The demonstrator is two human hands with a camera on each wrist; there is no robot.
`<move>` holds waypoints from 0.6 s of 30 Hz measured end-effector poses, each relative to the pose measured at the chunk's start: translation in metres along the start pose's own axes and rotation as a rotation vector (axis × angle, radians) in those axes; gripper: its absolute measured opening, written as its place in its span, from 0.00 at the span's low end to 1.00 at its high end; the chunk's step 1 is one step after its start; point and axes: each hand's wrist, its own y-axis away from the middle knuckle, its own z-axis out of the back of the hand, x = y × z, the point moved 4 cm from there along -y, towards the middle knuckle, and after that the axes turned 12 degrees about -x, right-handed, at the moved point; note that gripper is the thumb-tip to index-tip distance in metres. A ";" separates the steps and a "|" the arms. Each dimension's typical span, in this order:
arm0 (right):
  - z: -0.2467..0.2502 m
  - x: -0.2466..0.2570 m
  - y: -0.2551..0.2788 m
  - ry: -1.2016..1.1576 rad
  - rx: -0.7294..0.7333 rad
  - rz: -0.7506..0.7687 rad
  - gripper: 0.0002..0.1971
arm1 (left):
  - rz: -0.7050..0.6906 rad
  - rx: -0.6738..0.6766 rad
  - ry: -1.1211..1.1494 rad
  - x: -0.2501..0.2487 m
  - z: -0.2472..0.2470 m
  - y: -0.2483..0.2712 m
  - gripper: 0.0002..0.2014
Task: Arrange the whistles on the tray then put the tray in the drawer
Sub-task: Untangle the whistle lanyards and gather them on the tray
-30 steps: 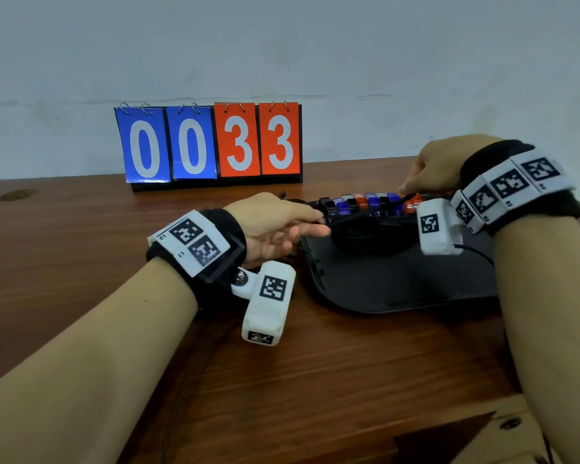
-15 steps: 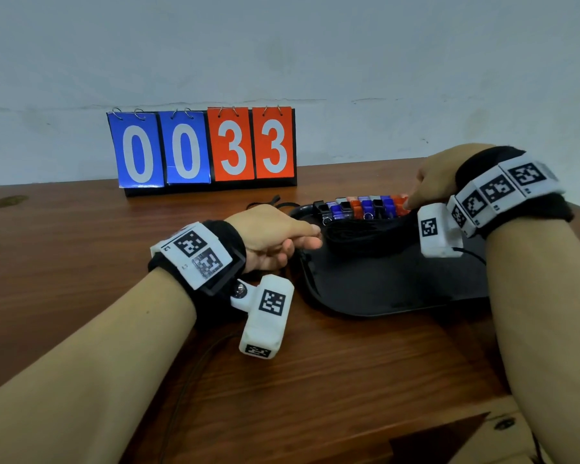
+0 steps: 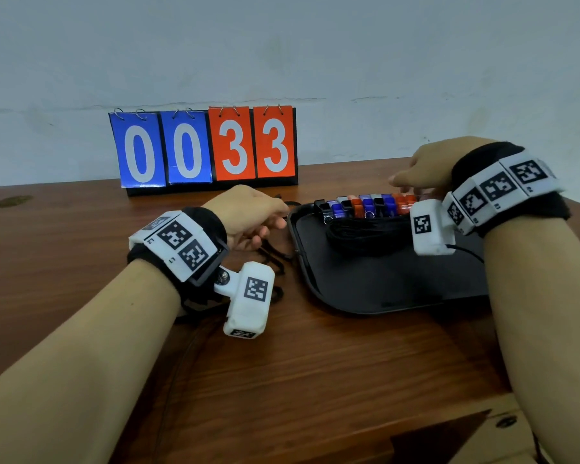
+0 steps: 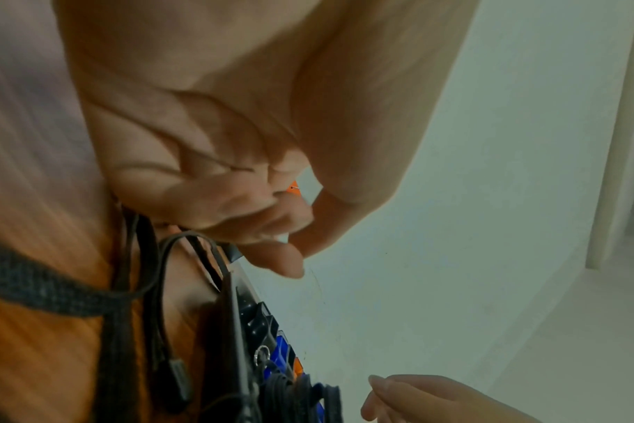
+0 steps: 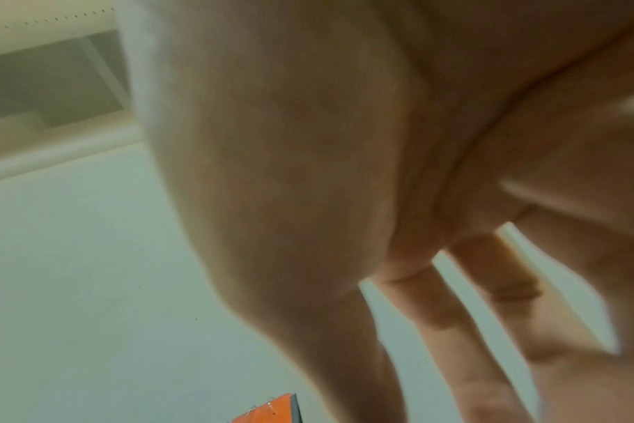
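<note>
A black tray lies on the table right of centre. Several whistles, black, blue and orange, stand in a row along its far edge, with their black lanyards heaped just in front. My left hand sits at the tray's left corner with curled fingers, thumb against forefinger, above the tray rim and loose cords. Whether it holds a cord is unclear. My right hand hovers over the row's right end, its fingers straight and blurred.
A flip scoreboard reading 0033 stands at the back by the wall. Loose black cords lie on the wooden table left of the tray. A lighter wooden corner with a screw shows at bottom right.
My left hand has slid left, off the tray's rim. My right hand has lifted slightly and its fingers have stretched out over the right end of the whistle row.
</note>
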 end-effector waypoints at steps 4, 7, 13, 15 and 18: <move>0.000 0.007 -0.002 -0.084 -0.067 0.044 0.20 | 0.053 0.067 -0.060 0.002 0.000 -0.001 0.10; -0.001 0.017 -0.001 -0.089 -0.096 0.115 0.21 | 0.110 0.160 -0.173 0.006 -0.004 0.003 0.11; -0.007 0.037 -0.001 -0.112 -0.093 0.227 0.21 | 0.148 0.194 -0.286 0.008 -0.007 0.004 0.14; -0.009 0.041 -0.003 -0.163 -0.102 0.241 0.19 | 0.166 0.202 -0.272 0.007 -0.008 0.006 0.16; -0.010 0.048 -0.003 -0.220 -0.130 0.278 0.17 | 0.171 0.193 -0.269 0.006 -0.008 0.009 0.19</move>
